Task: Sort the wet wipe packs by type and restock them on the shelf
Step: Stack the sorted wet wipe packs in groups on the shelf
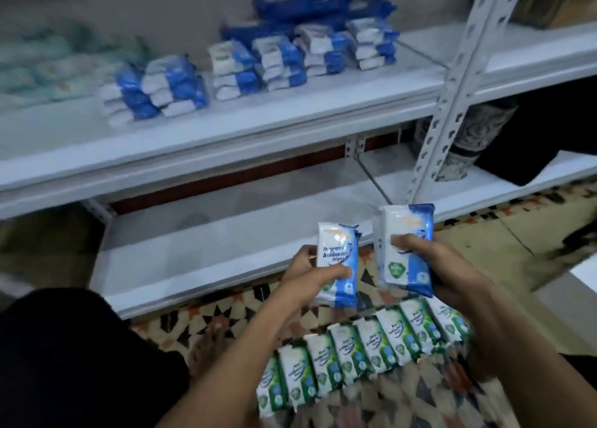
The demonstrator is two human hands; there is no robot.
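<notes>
My left hand [307, 274] grips a stack of blue-and-white wet wipe packs [339, 250] held upright above the floor. Just to its right, my right hand [449, 266] grips another stack of blue-and-white packs [403, 233]. Below both hands a row of several green-and-white wipe packs [365, 347] lies on the patterned floor. On the white upper shelf [226, 136] stand several stacks of blue-and-white packs [258, 65], with larger dark blue packs [300, 4] behind them and blurred pale green packs [48, 65] at the left.
A white lower shelf board [210, 243] lies just beyond my hands. A perforated white upright [458, 81] divides the shelving at the right. A rolled patterned rug [465, 146] and a dark object [542, 143] sit behind it. My dark-clothed knee [74, 356] is at the lower left.
</notes>
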